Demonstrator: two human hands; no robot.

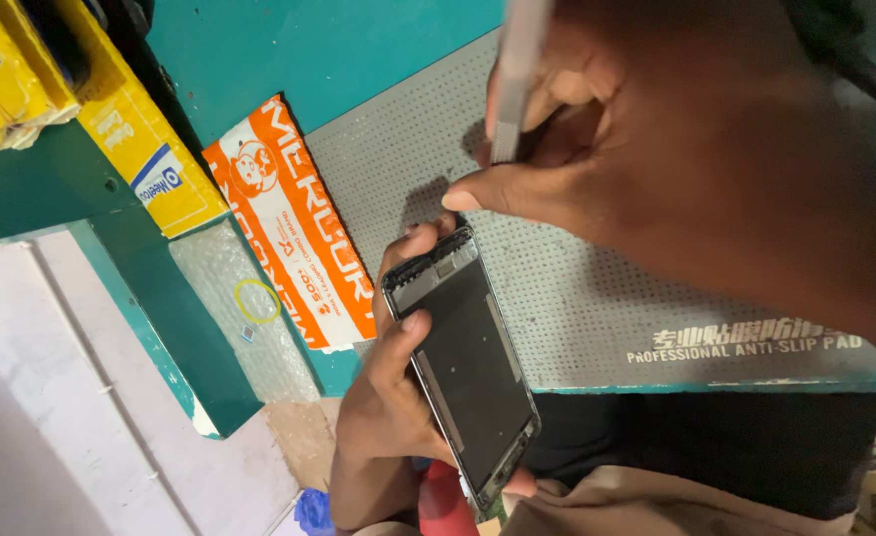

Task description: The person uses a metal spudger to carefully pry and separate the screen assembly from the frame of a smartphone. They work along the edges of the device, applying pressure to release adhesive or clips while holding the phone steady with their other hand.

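My left hand [388,397] comes up from below and holds a dark opened phone frame [468,367] by its left side, thumb on the edge and fingertips curled round its top end. The phone is tilted over the near edge of the grey perforated pad [597,298]. My right hand [696,169], large and close to the camera at the upper right, pinches a slim silver metal tool [512,89]. The tool's lower end sits above the pad, a little beyond the phone's top; its tip is hidden by my fingers.
An orange and white packet [294,223] lies left of the pad on the teal table [289,50]. Yellow boxes [130,129] sit at the upper left. Bubble wrap [250,328] with a small yellow ring [256,301] lies beside the packet. A pale floor shows at the lower left.
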